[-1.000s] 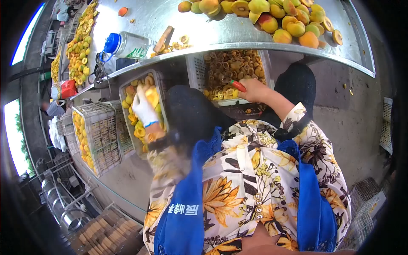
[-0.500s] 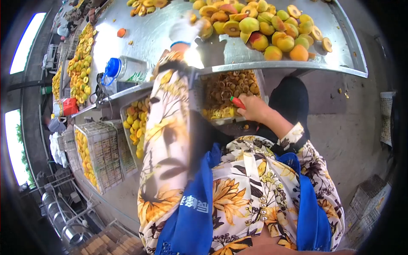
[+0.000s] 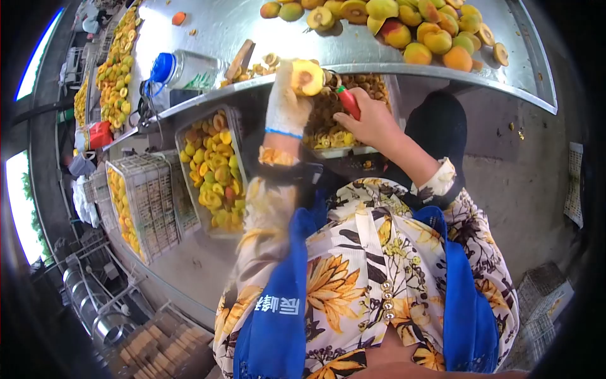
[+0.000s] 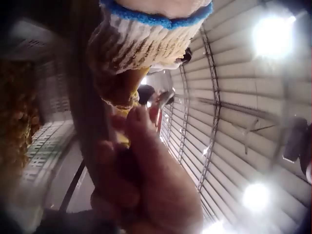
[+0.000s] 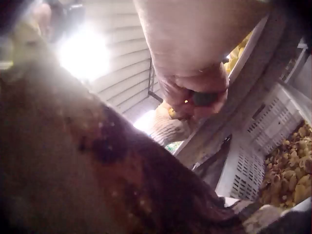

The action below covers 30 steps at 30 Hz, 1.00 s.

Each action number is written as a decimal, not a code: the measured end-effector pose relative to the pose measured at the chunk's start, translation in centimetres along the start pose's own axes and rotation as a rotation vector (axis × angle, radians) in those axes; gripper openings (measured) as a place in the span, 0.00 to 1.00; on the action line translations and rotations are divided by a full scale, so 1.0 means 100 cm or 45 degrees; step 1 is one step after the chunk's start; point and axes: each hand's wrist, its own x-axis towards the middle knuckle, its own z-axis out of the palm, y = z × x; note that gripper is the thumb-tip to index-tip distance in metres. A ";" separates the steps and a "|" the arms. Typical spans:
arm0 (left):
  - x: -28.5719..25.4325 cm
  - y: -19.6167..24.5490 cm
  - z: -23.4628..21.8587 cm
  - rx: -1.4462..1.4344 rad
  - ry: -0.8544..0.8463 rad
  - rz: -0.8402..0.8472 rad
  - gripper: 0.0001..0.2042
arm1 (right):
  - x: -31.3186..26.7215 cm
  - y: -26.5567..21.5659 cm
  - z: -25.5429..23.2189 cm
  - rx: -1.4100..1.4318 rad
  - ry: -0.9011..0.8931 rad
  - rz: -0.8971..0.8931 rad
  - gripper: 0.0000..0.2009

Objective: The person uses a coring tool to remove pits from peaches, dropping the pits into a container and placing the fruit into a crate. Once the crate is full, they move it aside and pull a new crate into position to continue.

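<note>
A gloved left hand (image 3: 287, 107) grips a halved stone fruit (image 3: 307, 78) at the near edge of a metal table (image 3: 233, 25), as the bare right hand (image 3: 374, 120) clasps a red-handled looped tool (image 3: 348, 103) just beside it.

- A shiny metal table (image 3: 230, 25) spans the top of the head view.
- Grey floor (image 3: 492, 208), with a few small scraps (image 3: 521, 134) on it, shows to the right.
- Two glaring white windows (image 3: 22, 202) stand at the far left, with greenery (image 3: 39, 218) along the edge of one.
- In the left wrist view, a pale ribbed ceiling (image 4: 248, 161) carries thin trusses (image 4: 215, 112) and bright lights (image 4: 273, 36).
</note>
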 end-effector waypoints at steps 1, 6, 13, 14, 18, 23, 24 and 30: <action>-0.015 -0.007 0.004 -0.026 0.052 0.029 0.17 | -0.003 -0.002 0.004 0.006 -0.042 0.008 0.21; -0.040 -0.030 0.013 0.047 0.135 0.123 0.18 | -0.012 0.001 0.014 -0.015 -0.122 0.019 0.18; -0.052 -0.037 0.036 0.499 0.046 0.416 0.18 | -0.021 0.000 0.016 -0.021 -0.061 0.100 0.13; -0.053 -0.040 0.035 0.498 0.038 0.441 0.18 | -0.024 -0.001 0.018 -0.016 -0.041 0.114 0.12; -0.050 -0.047 0.031 0.423 0.025 0.456 0.17 | -0.029 -0.001 0.022 -0.017 0.020 0.134 0.11; -0.055 -0.042 0.039 0.394 0.055 0.434 0.16 | -0.032 -0.005 0.022 -0.023 0.018 0.158 0.12; -0.056 -0.042 0.040 0.414 0.064 0.432 0.15 | -0.032 -0.004 0.022 -0.022 0.018 0.153 0.12; -0.052 -0.035 0.039 0.429 0.215 0.249 0.13 | -0.035 -0.011 0.019 -0.034 -0.149 0.152 0.10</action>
